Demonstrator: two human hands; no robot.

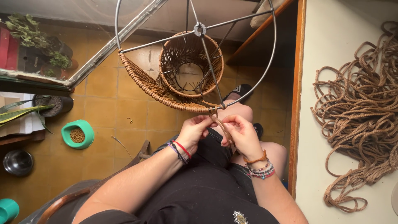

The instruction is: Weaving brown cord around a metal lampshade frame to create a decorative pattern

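Note:
A round metal lampshade frame (271, 54) hangs in front of me, with spokes meeting at a hub. Brown cord is knotted along part of its lower ring (153, 89) and around a smaller inner ring (190, 66). My left hand (192, 130) and my right hand (242, 135) meet just below the ring's near edge. Both pinch a strand of brown cord (219, 124) that runs up to the ring. Bracelets sit on both wrists.
A heap of loose brown cord (356, 112) lies on the white table at right, past its wooden edge (295, 103). On the tiled floor at left stand a green bowl of pet food (77, 134), a steel bowl (18, 161) and potted plants (49, 103). A wooden chair arm (62, 203) is lower left.

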